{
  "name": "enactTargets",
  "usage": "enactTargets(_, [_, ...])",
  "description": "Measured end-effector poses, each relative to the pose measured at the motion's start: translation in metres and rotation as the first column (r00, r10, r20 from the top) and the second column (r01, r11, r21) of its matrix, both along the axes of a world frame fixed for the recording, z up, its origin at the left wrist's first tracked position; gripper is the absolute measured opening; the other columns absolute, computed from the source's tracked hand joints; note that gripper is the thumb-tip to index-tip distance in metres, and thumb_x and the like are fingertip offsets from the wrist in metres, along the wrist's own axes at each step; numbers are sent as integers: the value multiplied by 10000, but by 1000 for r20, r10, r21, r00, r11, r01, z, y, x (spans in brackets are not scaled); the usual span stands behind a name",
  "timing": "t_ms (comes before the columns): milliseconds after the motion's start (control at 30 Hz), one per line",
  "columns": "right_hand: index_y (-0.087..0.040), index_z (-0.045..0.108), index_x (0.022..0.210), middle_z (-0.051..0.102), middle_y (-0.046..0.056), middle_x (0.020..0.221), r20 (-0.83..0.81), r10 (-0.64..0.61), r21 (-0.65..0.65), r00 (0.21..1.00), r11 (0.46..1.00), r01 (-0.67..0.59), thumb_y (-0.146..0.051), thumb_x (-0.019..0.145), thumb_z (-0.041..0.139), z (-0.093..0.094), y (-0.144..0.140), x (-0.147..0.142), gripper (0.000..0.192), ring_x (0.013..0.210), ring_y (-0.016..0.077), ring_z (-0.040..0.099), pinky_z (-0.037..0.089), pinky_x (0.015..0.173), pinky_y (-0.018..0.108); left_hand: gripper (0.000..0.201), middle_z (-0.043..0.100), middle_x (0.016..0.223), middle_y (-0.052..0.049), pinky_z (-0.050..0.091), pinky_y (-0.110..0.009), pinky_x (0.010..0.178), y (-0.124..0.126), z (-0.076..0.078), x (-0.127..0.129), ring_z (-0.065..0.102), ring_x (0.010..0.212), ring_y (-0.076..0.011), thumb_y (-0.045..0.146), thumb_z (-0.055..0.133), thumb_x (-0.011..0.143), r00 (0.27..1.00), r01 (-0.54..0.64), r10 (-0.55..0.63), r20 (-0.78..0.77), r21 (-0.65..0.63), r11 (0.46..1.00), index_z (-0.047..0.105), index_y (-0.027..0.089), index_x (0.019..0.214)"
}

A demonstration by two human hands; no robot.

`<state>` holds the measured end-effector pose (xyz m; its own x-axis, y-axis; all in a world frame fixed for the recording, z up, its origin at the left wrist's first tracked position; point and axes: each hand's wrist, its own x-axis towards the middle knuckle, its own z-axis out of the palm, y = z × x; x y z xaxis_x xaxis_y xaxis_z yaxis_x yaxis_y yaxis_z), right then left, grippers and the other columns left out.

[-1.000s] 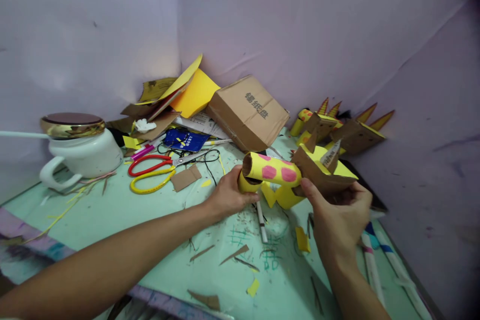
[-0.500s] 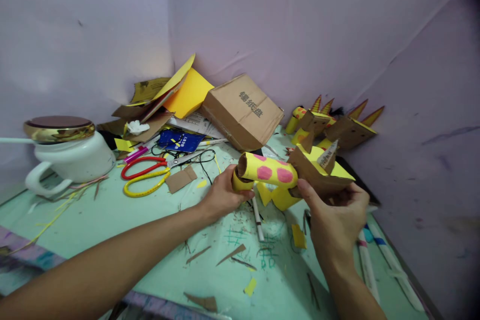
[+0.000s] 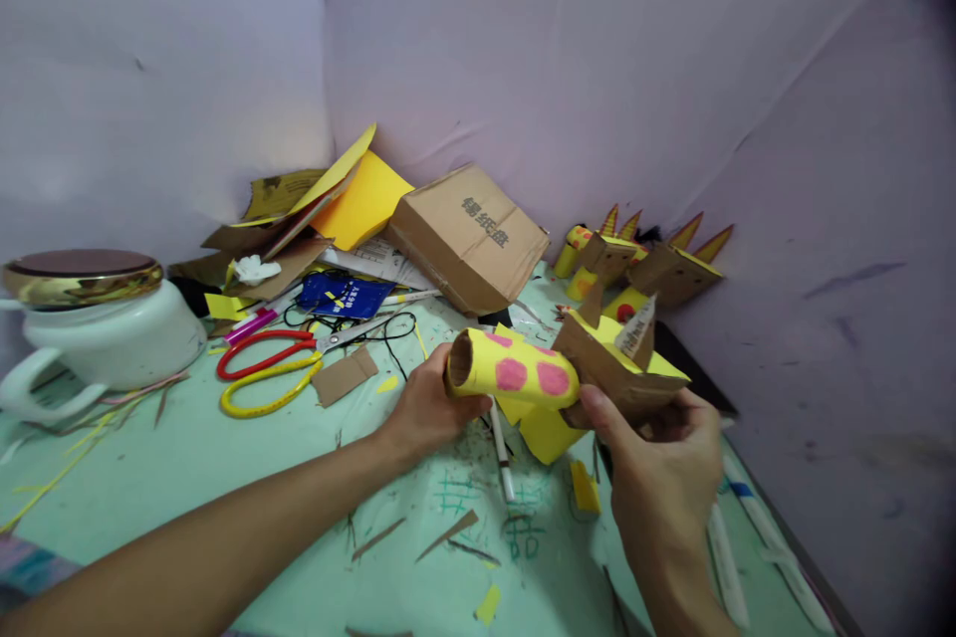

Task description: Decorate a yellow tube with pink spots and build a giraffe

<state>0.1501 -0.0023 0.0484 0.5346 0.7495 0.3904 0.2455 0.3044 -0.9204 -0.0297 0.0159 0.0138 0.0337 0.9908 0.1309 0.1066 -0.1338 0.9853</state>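
Observation:
Between my hands, above the table, is a cardboard animal figure. Its body is a yellow cardboard tube [image 3: 515, 368] with pink spots, lying sideways with the open end to the left. At its right end sits a folded brown cardboard head [image 3: 608, 363] with a yellow top and pointed pieces standing up. My left hand [image 3: 429, 403] is closed at the tube's open end, its fingertips partly hidden behind and under it. My right hand [image 3: 664, 458] grips the head from below and the right, thumb on the near side. A yellow paper piece [image 3: 551, 430] shows below the tube.
Red-and-yellow-handled scissors [image 3: 273, 373] lie open left of my hands. A lidded white mug [image 3: 112, 333] stands far left. Behind are a cardboard box [image 3: 467, 234], stacked yellow sheets [image 3: 365, 199] and finished-looking horned cardboard figures [image 3: 676, 269]. Markers [image 3: 777, 542] lie at right; scraps litter the tabletop.
The view has shifted, so everything sits slightly lower and further left. The tube's open end has tipped toward me, and the yellow ring-like part under it is now hidden. Both hands keep their hold.

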Motion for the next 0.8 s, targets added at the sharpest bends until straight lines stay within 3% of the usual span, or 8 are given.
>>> enactTargets(100, [-185,476,969,610,40,937,-43,-59,-22,997,998,58,-357,455,848,2,7,-5,657,881,232,613,510,796,424,428,695,987,-54,493,-371,787,1,-4,1,633,912,-262,222,738,602,998,2,0,64,-17,1000,582,187,999])
enactTargets(333, [-190,455,984,604,44,987,-71,-79,39,994,996,82,-351,467,844,4,17,-1,667,980,247,608,488,894,465,424,660,938,-32,489,-344,808,2,-10,4,607,908,-226,175,724,584,988,-24,24,155,-5,1000,564,179,976])
enactTargets(800, [-177,431,1115,576,139,1165,-15,43,-56,999,997,-44,-386,496,826,-4,6,1,764,1077,303,579,428,954,524,597,682,1019,-57,510,-334,767,-2,-9,0,629,926,-258,114,727,558,998,-11,11,59,0,1000,536,182,1120])
